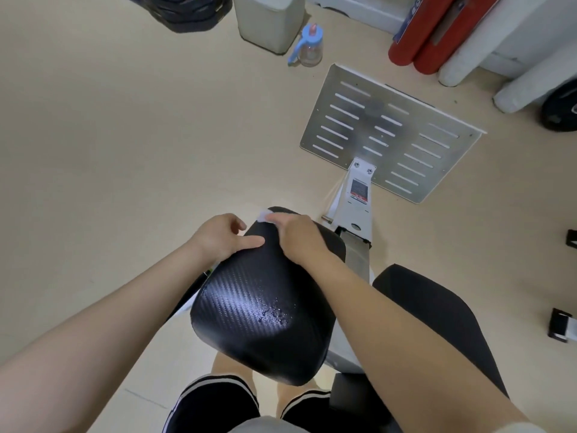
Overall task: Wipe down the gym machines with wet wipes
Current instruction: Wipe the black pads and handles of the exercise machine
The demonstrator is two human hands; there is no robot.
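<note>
A black padded backrest (259,310) with a carbon-weave texture tilts up in front of me, with water droplets on its middle. My right hand (296,239) presses a white wet wipe (263,215) against the pad's far top edge; only a corner of the wipe shows past my fingers. My left hand (223,237) rests on the pad's left upper edge, thumb lying on the surface, fingers curled and holding nothing. A second black pad (437,314) sits to the right, partly behind my right forearm.
The machine's white frame (356,201) leads to a slotted metal footplate (390,132) on the beige floor. A blue-lidded bottle (309,46), a grey bin (268,20) and red rolls (424,35) stand at the back. A black weight plate (560,107) lies far right.
</note>
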